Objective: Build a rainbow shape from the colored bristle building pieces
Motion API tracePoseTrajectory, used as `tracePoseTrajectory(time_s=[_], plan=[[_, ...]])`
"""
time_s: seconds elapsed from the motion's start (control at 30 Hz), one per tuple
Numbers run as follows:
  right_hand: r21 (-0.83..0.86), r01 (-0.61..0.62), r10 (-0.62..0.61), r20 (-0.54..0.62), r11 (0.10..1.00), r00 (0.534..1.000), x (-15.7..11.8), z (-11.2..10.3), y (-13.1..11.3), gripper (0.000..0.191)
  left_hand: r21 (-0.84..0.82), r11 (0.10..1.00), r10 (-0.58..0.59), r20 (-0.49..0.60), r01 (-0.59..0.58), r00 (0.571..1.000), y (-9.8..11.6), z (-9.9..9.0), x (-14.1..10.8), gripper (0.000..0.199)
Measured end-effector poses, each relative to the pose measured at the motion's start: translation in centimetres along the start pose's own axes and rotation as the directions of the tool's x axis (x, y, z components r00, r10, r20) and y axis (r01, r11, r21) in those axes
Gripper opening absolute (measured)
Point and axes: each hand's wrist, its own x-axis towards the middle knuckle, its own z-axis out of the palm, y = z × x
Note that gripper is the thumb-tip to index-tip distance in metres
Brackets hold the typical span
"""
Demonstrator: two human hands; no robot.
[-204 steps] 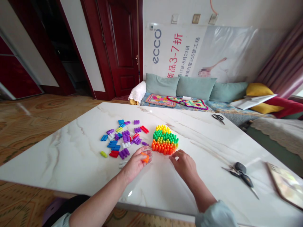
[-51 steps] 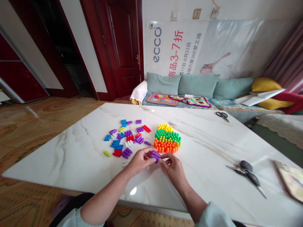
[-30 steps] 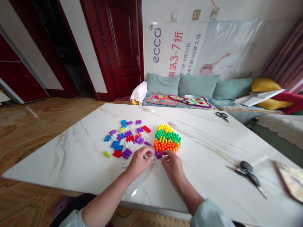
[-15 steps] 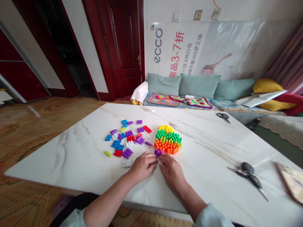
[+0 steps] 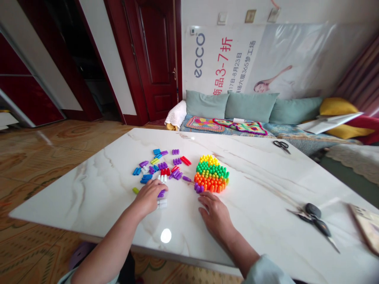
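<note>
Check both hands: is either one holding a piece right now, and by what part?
Nothing is clearly held. The left hand lies over the loose pieces, fingers on a purple piece; any grip is hidden. The right hand rests flat on the table, near the assembled block.

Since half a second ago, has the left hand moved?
Yes. The left hand went left, away from the bead block, onto the loose pieces.

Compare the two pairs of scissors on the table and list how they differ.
The far scissors lie near the table's back edge, beside the sofa; the near scissors lie at the right, close to a board. The far scissors look smaller, with open loop handles; the near scissors look bulkier, with solid dark handles. Both rest flat on the white table, untouched.
</note>
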Motion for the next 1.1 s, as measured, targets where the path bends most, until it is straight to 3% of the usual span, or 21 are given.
tracePoseTrajectory(time_s=[0.17, 0.4, 0.53, 0.63, 0.77, 0.9, 1.1], plan=[[-0.015, 0.018, -0.018, 0.002, 1.000, 1.000, 0.0, 0.1, 0.1, 0.027, 0.008, 0.999, -0.032, -0.031, 0.033, 0.999, 1.1, 0.5, 1.0, 0.047], [-0.031, 0.029, -0.029, 0.017, 0.999, 0.999, 0.0, 0.0, 0.1, 0.025, 0.186, 0.981, -0.040, -0.060, 0.051, 0.997, 2.2, 1.4, 1.3, 0.045], [-0.030, 0.033, -0.032, 0.020, 0.999, 0.999, 0.0, 0.0, 0.1, 0.026, 0.165, 0.981, -0.087, -0.085, 0.100, 0.993, 2.2, 1.5, 2.0, 0.044], [-0.031, 0.037, -0.037, 0.020, 0.999, 0.999, 0.1, -0.1, 0.1, 0.026, 0.031, 0.991, -0.124, -0.140, 0.130, 0.982, 2.1, 1.6, 2.5, 0.041], [-0.016, 0.030, -0.030, 0.012, 0.999, 0.999, 0.1, -0.1, 0.0, 0.025, -0.291, 0.956, -0.128, -0.280, 0.043, 0.952, 3.0, 2.4, 2.5, 0.030], [0.054, 0.009, -0.008, -0.011, 0.999, 1.000, 0.0, -0.1, -0.2, 0.021, -0.603, 0.791, -0.043, -0.225, -0.104, 0.973, 5.2, 3.9, 1.9, 0.024], [0.192, -0.050, 0.062, -0.057, 0.980, 0.996, 0.0, 0.3, -0.3, 0.040, -0.734, 0.653, 0.131, -0.135, -0.188, 0.982, 8.2, 5.0, 1.1, 0.017]])
